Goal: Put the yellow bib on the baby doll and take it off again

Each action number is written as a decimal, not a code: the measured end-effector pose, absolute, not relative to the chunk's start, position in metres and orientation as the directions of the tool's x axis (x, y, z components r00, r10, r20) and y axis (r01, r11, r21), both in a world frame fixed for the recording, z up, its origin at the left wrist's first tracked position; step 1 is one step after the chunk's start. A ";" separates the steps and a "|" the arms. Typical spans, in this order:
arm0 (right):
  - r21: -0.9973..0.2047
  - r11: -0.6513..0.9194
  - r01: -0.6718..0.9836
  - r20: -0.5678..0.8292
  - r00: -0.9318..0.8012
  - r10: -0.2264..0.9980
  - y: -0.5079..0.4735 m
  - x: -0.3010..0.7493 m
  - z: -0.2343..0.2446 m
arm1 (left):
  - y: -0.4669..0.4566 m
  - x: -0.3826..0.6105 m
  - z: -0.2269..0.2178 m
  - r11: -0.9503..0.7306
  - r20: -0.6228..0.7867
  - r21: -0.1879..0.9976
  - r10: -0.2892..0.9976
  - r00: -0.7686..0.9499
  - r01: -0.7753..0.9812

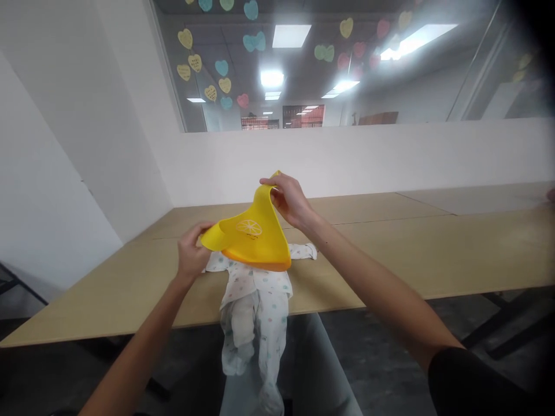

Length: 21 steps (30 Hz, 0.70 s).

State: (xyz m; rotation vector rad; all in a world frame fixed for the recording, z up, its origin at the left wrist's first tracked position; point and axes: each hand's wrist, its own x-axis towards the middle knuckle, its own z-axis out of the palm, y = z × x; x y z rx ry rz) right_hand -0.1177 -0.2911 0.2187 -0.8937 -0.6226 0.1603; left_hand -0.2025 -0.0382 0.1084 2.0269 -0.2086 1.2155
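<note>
A yellow baby bib (pixel 260 234) with a white citrus-slice print and an orange lower edge is held up in the air. My left hand (pixel 193 248) is closed on one of its neck ends, at the left. Higher up, my right hand (pixel 288 199) pinches the other neck end, and the bib sags in a curve between them. Below and behind it lies a white patterned baby outfit (pixel 255 283), its sleeves spread on the table and its legs hanging over the front edge onto my lap. The outfit looks filled out; the bib covers its top part.
The light wooden table (pixel 368 248) runs across the view, its front edge close to my legs. A white wall (pixel 338 159) rises behind it, below a window (pixel 299 75) with heart-shaped notes. Part of another person's hand (pixel 550 195) shows at the far right.
</note>
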 end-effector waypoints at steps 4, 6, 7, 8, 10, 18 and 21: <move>-0.786 0.566 0.249 0.522 0.758 0.391 -0.306 -0.135 0.232 | -0.053 -0.215 0.143 -0.597 0.839 0.544 0.397 0.372 -0.590; -0.785 0.542 0.300 0.541 0.760 0.362 -0.311 -0.134 0.232 | -0.064 -0.218 0.157 -0.534 0.817 0.568 0.458 0.350 -0.627; -0.787 0.532 0.311 0.540 0.765 0.351 -0.311 -0.131 0.231 | -0.069 -0.219 0.162 -0.496 0.798 0.590 0.475 0.370 -0.637; -0.792 0.525 0.312 0.533 0.773 0.345 -0.312 -0.128 0.229 | -0.074 -0.220 0.166 -0.457 0.778 0.615 0.483 0.402 -0.643; -0.805 0.511 0.301 0.511 0.790 0.339 -0.312 -0.125 0.223 | -0.083 -0.225 0.171 -0.398 0.739 0.663 0.479 0.473 -0.634; -0.746 0.475 0.466 0.631 0.722 0.282 -0.347 -0.176 0.214 | -0.095 -0.264 0.175 -0.432 0.798 0.580 0.472 0.374 -0.690; -0.715 0.464 0.522 0.675 0.689 0.265 -0.346 -0.170 0.212 | -0.085 -0.255 0.181 -0.419 0.800 0.576 0.467 0.377 -0.702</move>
